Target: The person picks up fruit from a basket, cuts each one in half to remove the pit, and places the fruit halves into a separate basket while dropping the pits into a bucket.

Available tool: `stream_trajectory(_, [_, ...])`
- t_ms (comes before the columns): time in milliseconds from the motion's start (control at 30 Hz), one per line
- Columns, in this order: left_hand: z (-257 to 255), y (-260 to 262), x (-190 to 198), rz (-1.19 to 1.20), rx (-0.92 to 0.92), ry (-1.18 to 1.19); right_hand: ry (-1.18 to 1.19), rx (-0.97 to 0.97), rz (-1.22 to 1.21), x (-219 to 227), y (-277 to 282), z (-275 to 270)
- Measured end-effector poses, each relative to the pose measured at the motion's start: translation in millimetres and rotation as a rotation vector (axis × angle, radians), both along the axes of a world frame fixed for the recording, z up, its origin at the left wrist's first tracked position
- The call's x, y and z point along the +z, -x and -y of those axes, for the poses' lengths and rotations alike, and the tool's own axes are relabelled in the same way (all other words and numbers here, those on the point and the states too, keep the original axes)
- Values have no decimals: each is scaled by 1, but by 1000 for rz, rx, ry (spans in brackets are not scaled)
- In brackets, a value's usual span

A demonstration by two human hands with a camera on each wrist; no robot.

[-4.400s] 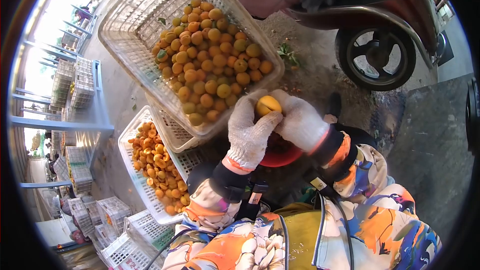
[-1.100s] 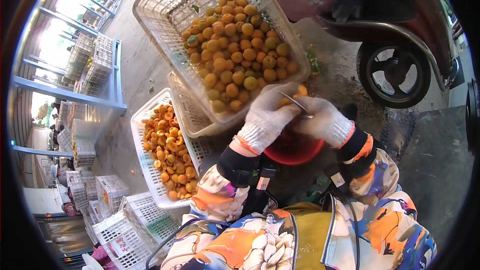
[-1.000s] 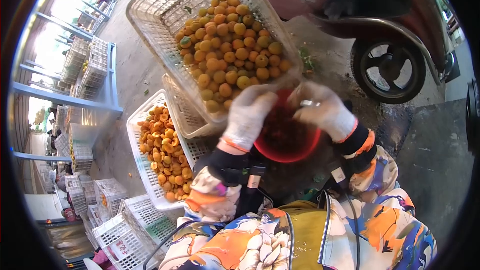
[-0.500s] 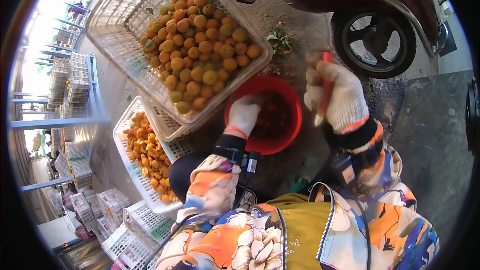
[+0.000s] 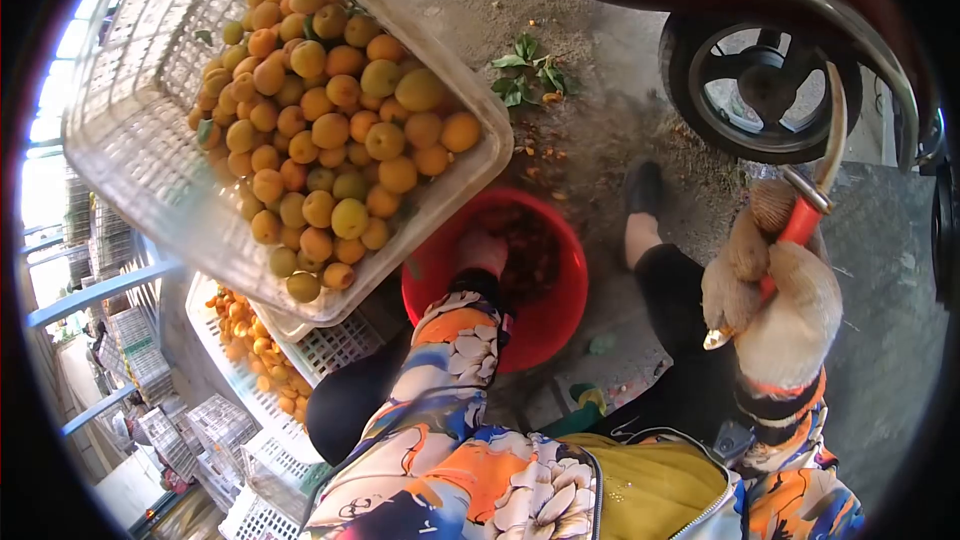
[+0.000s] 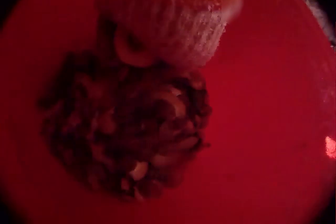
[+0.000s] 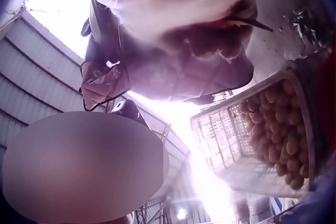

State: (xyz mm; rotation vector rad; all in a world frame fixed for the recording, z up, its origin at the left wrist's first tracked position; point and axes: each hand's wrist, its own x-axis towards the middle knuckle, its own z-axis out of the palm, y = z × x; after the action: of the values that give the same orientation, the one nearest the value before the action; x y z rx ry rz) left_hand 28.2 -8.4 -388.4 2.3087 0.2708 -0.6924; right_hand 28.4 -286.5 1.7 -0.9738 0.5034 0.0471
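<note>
My left hand (image 5: 485, 250) reaches down inside a red basin (image 5: 562, 315), its wrist below the rim. In the left wrist view its knit glove (image 6: 178, 32) meets a dark heap of scraps and pale bits (image 6: 126, 129); the fingers are hidden there, so I cannot tell how they lie. Off to the right, my gloved right hand (image 5: 785, 305) is raised, gripping a knife by its red handle (image 5: 802, 223), with the curved blade (image 5: 835, 130) pointing up and away. A large crate (image 5: 440, 230) of whole apricots (image 5: 330, 130) stands beside the basin.
A lower white crate (image 5: 205, 320) holds halved apricots (image 5: 255, 345). A scooter wheel (image 5: 765, 85) stands at the upper right. Leaves (image 5: 530, 70) lie on the dirty ground. Stacked empty crates (image 5: 220, 425) are at the lower left, and a foot (image 5: 643, 190) is beside the basin.
Both hands worked together over the basin on an apricot. They then parted: the left went down into the basin, the right swung outward and up with the knife. The view has tilted closer.
</note>
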Motion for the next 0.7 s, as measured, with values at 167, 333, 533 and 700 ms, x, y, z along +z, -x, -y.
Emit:
stream_trajectory(167, [10, -27, 46, -60, 2, 64, 132, 46, -34, -3, 1, 0])
stream_trajectory(333, [65, 22, 89, 193, -174, -401, 127, 148, 56, -2, 5, -2])
stream_trajectory(533, [85, 39, 200, -26, 80, 76, 78, 100, -26, -5, 10, -8])
stream_trajectory(700, [-41, 50, 297, 491, 106, 309, 144, 134, 35, -12, 14, -9])
